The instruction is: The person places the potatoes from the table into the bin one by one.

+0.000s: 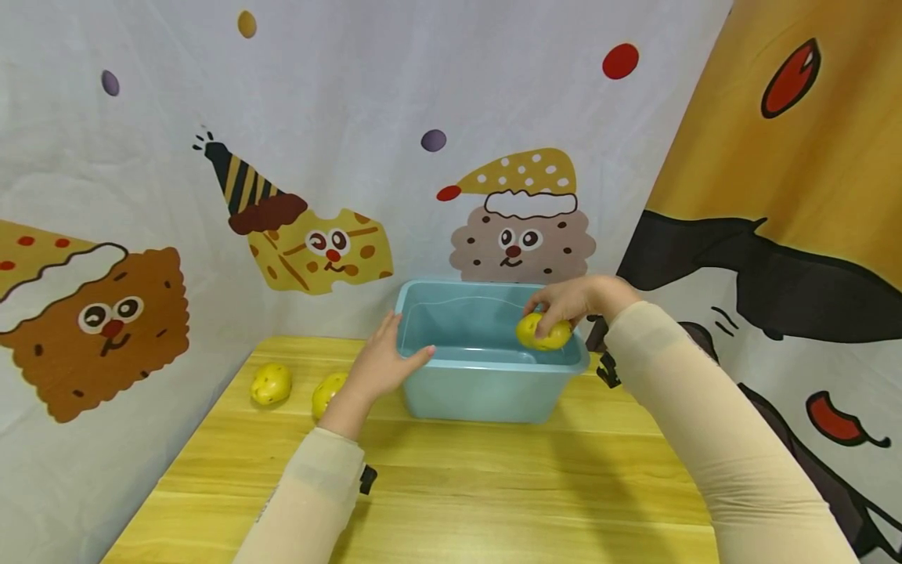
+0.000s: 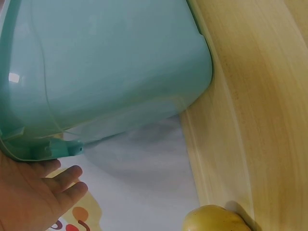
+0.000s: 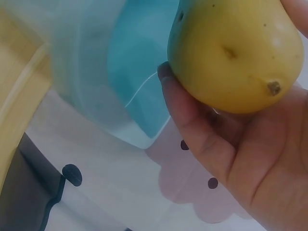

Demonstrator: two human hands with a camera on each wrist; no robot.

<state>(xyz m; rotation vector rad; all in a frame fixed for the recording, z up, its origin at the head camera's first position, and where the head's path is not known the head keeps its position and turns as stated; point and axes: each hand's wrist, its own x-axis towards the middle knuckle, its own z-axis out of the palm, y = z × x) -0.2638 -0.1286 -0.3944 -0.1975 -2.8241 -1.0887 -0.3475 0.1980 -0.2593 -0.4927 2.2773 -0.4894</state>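
In my right hand [image 1: 574,301] I grip a yellow potato [image 1: 544,332], fingers and thumb around it, over the right end of a light blue plastic bin [image 1: 486,392]. The right wrist view shows this potato [image 3: 236,53] close up, with small dark eyes in its skin. My left hand [image 1: 384,360] rests at the bin's left rim, its fingers extended along the outside and the thumb spread toward the front. Seen from the left wrist, the fingers [image 2: 65,185] lie right at the rim's corner. The bin's floor is partly hidden by its front wall.
Two more potatoes lie on the wooden table [image 1: 451,486] left of the bin: one in the open [image 1: 271,384], another [image 1: 328,392] partly behind my left wrist. A cartoon-printed cloth [image 1: 338,86] hangs close behind the bin and around the sides.
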